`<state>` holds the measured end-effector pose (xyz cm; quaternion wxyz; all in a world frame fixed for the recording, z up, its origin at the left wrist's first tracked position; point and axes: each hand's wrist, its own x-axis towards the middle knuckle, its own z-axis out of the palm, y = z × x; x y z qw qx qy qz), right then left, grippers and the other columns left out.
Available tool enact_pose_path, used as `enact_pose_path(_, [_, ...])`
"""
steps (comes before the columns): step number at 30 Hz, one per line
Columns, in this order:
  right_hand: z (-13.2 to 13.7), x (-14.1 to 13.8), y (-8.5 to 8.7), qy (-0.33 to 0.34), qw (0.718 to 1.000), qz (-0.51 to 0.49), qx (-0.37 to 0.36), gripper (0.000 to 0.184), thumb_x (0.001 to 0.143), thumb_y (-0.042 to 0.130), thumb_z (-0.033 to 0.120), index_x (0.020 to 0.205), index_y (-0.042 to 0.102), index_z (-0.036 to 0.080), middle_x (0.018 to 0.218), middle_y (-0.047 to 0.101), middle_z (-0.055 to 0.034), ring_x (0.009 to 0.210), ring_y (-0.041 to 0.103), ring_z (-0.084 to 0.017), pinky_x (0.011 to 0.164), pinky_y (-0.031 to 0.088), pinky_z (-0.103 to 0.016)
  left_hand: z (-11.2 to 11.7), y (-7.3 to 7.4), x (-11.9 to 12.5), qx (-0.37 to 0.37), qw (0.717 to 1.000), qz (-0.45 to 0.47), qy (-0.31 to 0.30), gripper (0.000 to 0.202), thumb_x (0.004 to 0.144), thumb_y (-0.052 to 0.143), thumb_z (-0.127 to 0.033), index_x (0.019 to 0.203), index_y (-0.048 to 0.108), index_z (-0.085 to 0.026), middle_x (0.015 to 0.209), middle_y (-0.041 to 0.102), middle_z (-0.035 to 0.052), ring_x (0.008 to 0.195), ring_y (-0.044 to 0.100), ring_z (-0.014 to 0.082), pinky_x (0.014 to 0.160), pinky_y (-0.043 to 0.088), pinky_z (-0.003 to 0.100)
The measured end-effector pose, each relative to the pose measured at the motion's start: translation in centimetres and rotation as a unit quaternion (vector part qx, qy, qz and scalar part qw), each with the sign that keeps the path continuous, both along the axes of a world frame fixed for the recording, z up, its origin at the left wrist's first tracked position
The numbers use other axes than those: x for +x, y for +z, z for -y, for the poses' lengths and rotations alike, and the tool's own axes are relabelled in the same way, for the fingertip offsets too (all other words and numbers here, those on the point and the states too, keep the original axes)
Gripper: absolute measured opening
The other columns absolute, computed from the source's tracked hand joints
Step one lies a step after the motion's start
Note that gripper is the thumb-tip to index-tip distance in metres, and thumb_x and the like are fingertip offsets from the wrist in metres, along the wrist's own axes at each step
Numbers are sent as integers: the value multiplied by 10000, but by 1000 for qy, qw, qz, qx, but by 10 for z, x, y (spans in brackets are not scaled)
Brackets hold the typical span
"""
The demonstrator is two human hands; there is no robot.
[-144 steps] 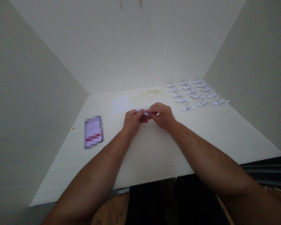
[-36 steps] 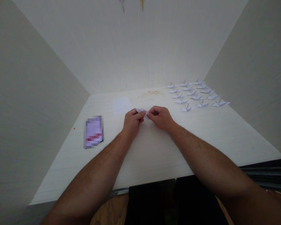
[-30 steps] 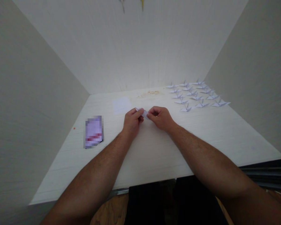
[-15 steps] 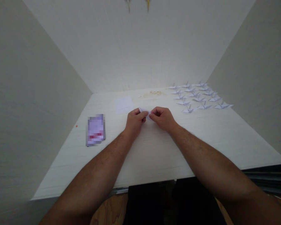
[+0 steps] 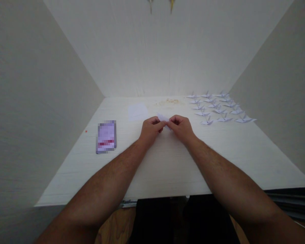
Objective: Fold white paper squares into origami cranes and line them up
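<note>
Over the middle of the white table (image 5: 167, 169), both my hands pinch one small folded piece of white paper (image 5: 163, 117). My left hand (image 5: 150, 129) grips its left side with curled fingers. My right hand (image 5: 181, 127) holds its right side, thumb and fingers pressed together. The paper pokes up between the fingertips, and most of it is hidden by them.
Several folded white paper cranes (image 5: 218, 109) stand in rows at the far right of the table. A flat sheet of white paper (image 5: 137, 111) lies behind my hands. A blurred purple packet (image 5: 106, 137) lies to the left. Pale walls enclose three sides.
The view has shifted a little, so everything sits slightly further right. My hands keep working the same small paper, with only small finger movements.
</note>
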<state>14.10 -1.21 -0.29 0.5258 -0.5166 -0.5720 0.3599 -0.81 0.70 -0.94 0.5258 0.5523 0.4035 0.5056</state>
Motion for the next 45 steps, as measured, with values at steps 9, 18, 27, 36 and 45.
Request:
enact_pose_path(9, [1, 1, 0, 23, 999, 46, -9, 198, 713, 639, 348, 625, 574, 183, 567, 536, 35, 541, 436, -96, 522, 320, -250, 2, 7, 3, -34, 999, 2, 13, 187, 640, 719, -260, 587, 564, -169, 485, 503, -45, 457, 428, 72, 468, 288, 224])
enact_pose_path(18, [1, 0, -3, -2, 996, 84, -12, 176, 698, 627, 329, 617, 575, 183, 559, 541, 30, 536, 435, -98, 511, 320, -254, -1, 4, 3, -36, 999, -3, 13, 213, 623, 743, -265, 567, 567, -159, 484, 498, -45, 455, 407, 64, 463, 282, 227])
enact_pose_path(27, [1, -1, 1, 2, 998, 34, -49, 67, 617, 612, 245, 635, 599, 182, 561, 567, 32, 514, 442, -94, 489, 304, -243, 2, 7, 3, -34, 999, -8, 28, 219, 658, 741, -283, 578, 578, -159, 479, 499, -42, 451, 405, 64, 457, 276, 229])
enact_pose_path(36, [0, -1, -2, 25, 998, -7, -65, 168, 651, 689, 329, 669, 607, 184, 593, 592, 21, 542, 481, -104, 519, 339, -250, 1, 7, 3, -33, 999, 25, 20, 198, 638, 742, -244, 578, 573, -160, 483, 497, -47, 458, 408, 64, 467, 277, 230])
enact_pose_path(45, [0, 0, -2, 26, 999, 31, -16, 135, 682, 669, 296, 646, 597, 187, 572, 542, 42, 534, 431, -90, 517, 311, -246, -2, 4, 4, -59, 992, 107, 0, 202, 610, 752, -206, 568, 558, -165, 509, 501, -46, 467, 417, 63, 466, 287, 223])
